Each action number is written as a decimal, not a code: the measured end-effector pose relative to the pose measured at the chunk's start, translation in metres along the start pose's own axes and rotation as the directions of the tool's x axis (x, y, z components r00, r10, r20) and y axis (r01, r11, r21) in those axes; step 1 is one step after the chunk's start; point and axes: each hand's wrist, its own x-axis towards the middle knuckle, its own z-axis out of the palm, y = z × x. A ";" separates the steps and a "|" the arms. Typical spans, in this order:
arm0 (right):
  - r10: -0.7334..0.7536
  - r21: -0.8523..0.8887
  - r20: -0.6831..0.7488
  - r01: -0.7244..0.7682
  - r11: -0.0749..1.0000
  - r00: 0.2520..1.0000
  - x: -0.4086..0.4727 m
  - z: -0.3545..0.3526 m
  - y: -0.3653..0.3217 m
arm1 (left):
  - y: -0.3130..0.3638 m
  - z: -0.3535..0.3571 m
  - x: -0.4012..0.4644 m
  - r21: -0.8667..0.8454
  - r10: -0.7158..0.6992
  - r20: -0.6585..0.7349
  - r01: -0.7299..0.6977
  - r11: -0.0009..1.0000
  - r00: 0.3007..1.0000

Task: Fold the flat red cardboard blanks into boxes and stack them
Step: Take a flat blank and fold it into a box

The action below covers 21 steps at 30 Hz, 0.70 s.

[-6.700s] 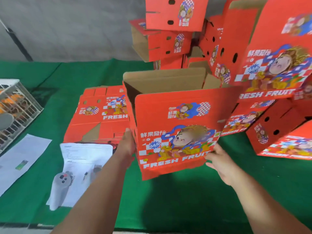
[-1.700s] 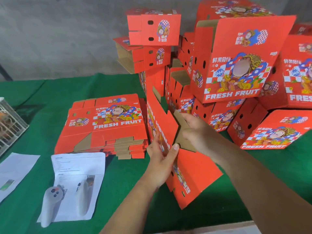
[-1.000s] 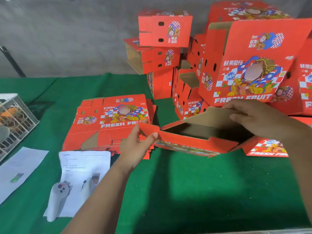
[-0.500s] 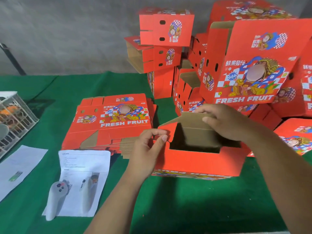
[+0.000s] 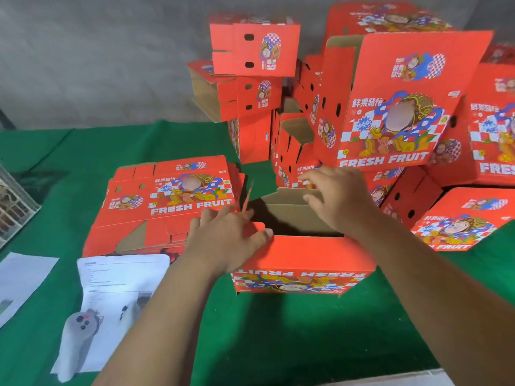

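Here, left hand (image 5: 223, 240) pressed flat, fingers spread, on the near-left flap of the half-folded box (image 5: 301, 263); no closed grip. Right hand (image 5: 338, 199) reached into the box's open top, fingers loosely bent on the far brown flap. Box stood upside down on the green counter (image 5: 278, 344). Left of the box: stack of flat blanks (image 5: 167, 207). Behind the box: pile of folded boxes (image 5: 390, 107).

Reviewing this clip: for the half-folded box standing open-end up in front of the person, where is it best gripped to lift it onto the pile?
Probably by its two short end walls, one hand from each side. The box stands upright with its top open and its flaps unfolded, so the rim likely flexes; the left hand and right hand already flank it.
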 end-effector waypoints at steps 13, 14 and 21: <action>0.477 0.046 -0.219 -0.479 0.876 0.851 -0.093 0.029 0.049 | -0.022 0.056 0.018 -0.464 -0.244 -0.383 0.043 0.885 0.891; 0.461 0.018 -0.227 -0.469 0.883 0.858 -0.096 0.031 0.049 | -0.019 0.061 0.016 -0.388 -0.230 -0.444 0.046 0.921 0.866; 0.263 -0.205 -0.186 -0.300 0.932 0.947 -0.098 0.053 0.030 | 0.005 0.087 0.012 -0.213 -0.022 -0.669 -0.164 0.963 0.743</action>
